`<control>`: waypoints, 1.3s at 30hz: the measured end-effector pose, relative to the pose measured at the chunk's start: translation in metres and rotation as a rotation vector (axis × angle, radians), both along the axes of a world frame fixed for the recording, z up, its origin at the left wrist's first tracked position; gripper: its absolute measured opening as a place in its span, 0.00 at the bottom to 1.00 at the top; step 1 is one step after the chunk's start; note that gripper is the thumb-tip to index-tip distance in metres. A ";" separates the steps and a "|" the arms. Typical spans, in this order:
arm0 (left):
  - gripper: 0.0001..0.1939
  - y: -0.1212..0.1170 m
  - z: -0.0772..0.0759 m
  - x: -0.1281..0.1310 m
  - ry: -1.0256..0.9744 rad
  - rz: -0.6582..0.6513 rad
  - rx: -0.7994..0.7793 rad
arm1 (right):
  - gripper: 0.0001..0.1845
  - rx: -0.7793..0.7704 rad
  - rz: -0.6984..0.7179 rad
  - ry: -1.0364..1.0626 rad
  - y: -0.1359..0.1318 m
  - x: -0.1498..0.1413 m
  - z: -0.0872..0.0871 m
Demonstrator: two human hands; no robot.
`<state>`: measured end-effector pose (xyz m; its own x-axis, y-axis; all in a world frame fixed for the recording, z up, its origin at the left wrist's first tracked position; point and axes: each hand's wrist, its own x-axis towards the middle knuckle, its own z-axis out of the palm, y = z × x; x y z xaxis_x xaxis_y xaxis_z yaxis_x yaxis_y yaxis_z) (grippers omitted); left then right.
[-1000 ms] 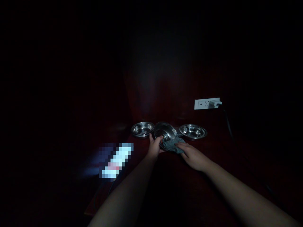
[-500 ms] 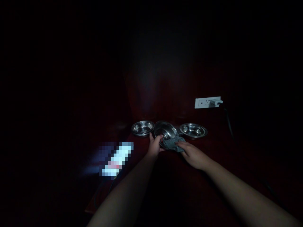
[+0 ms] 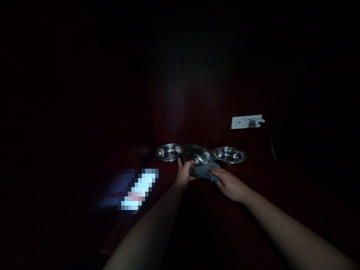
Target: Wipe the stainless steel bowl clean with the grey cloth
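A shiny metal bowl (image 3: 200, 153) is tilted up at the centre of the head view, its inside turned toward me. My left hand (image 3: 183, 174) grips its near left rim, thumb over the inside and fingers beneath. A grey-green cloth (image 3: 206, 171) lies over the bowl's near right rim. My right hand (image 3: 229, 184) holds this cloth against the bowl, fingers pressed on it. What lies under the cloth is hidden.
Stacked metal bowls (image 3: 169, 153) stand to the left, and another metal bowl (image 3: 229, 155) to the right, all on a dark red table (image 3: 165, 174). A bright, pixelated screen (image 3: 140, 190) lies at left. A wall socket (image 3: 244, 122) holds a plug with a cable.
Both hands keep their hold on the bowl and the cloth, almost still. The whole view has shifted up very slightly since the first frame.
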<state>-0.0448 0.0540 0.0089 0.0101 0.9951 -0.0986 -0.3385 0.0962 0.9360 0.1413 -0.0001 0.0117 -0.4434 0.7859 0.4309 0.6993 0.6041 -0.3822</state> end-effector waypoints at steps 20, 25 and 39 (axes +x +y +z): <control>0.33 -0.040 0.000 0.028 -0.047 -0.388 0.105 | 0.27 0.051 -0.119 -0.115 -0.004 0.003 0.001; 0.34 -0.039 -0.001 0.028 -0.052 -0.388 0.114 | 0.24 0.111 -0.110 -0.126 -0.007 0.007 0.006; 0.41 -0.052 0.002 0.032 0.006 -0.558 0.108 | 0.06 -0.032 -0.361 0.001 -0.019 -0.004 0.018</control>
<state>-0.0130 0.0017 0.0109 0.5367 0.8438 0.0019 -0.2583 0.1621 0.9524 0.1374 -0.0188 0.0296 -0.1343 0.9049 0.4039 0.8650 0.3059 -0.3977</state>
